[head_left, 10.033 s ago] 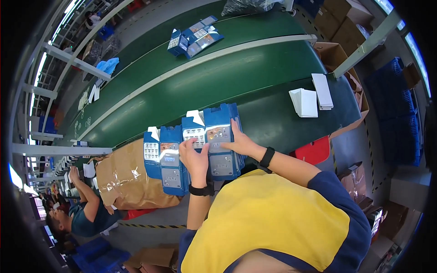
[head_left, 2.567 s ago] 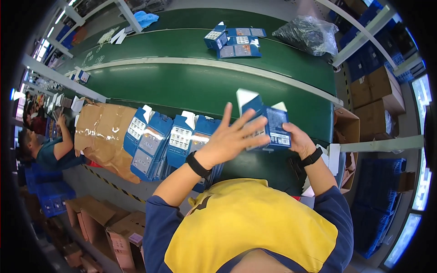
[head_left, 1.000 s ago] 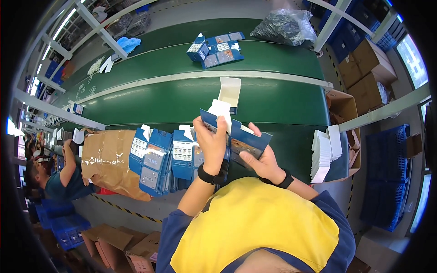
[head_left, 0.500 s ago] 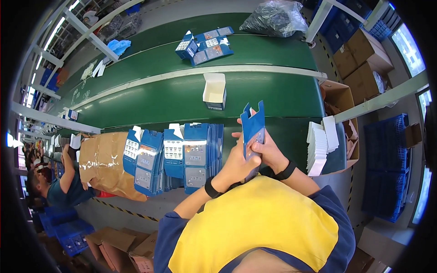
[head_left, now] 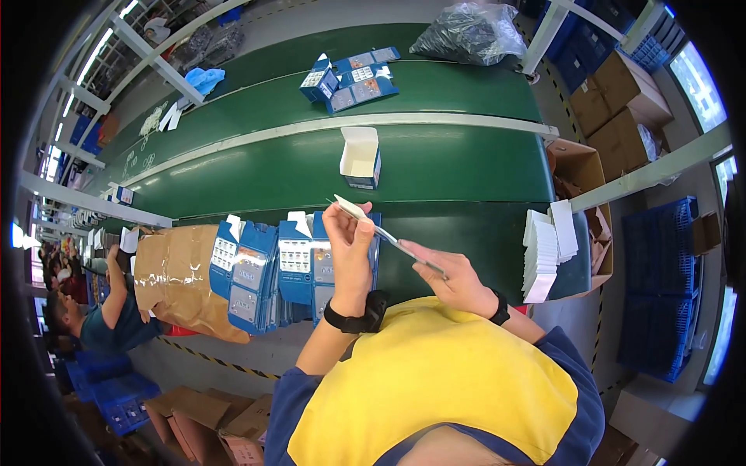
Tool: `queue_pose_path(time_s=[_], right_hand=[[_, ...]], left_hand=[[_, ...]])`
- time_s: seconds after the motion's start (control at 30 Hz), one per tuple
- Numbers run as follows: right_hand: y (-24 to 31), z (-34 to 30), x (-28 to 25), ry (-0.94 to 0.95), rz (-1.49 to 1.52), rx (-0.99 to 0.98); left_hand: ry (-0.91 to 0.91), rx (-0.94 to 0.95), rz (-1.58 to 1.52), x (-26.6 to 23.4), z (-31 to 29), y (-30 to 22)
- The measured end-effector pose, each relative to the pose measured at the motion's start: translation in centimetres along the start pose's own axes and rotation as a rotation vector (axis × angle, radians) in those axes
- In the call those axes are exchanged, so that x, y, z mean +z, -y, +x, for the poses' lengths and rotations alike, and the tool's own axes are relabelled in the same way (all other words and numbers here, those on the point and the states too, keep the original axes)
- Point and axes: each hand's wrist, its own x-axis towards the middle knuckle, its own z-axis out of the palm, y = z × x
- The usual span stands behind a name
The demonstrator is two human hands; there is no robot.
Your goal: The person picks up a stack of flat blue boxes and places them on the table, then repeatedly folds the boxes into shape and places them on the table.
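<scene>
A flat, folded carton (head_left: 386,238) is held up before me, seen almost edge-on, so its printed faces are mostly hidden. My left hand (head_left: 351,252) pinches its upper left end between thumb and fingers. My right hand (head_left: 457,281) grips the lower right end, closed over the edge. Beside my left wrist stand rows of flat blue cartons (head_left: 334,299) with grey and white printed panels. Beyond my hands, on the green belt, an opened box (head_left: 361,161) with a white inside and blue outer walls has its flap raised.
A stack of white paper pieces (head_left: 540,256) lies at the right end of the bench. Blue printed cartons (head_left: 361,81) and a plastic bag (head_left: 470,33) rest on the far belt. Brown wrapping (head_left: 179,272) lies left; a co-worker (head_left: 116,318) sits beyond it.
The carton has swung from upright, blue face showing, to a slanted edge-on position. My left hand has moved up and left, my hands are farther apart, and the opened box has slid slightly left.
</scene>
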Motion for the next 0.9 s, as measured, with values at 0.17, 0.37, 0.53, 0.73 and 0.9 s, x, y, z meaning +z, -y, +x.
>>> queue_pose_path(time_s=[0.17, 0.37, 0.53, 0.73, 0.9], right_hand=[[-0.4, -1.0, 1.2, 0.084, 0.169, 0.012], [-1.2, -0.8, 3.4, -0.081, 0.519, 0.114], [-1.4, -1.0, 4.4, -0.147, 0.350, -0.045], [-3.6, 2.6, 1.3, -0.312, 0.660, 0.030], [-3.5, 3.1, -0.4, -0.286, 0.608, -0.092]], left_hand=[[0.173, -0.036, -0.158, -1.2, -0.3, -0.2], [0.031, -0.006, 0.045, -1.1, -1.5, 0.0], [-0.003, -0.027, 0.216, -0.2, -0.8, 0.5], [0.539, -0.290, -0.356, 1.7, -3.5, 0.4], [0.902, -0.035, 0.055, 1.3, -2.4, -1.5]])
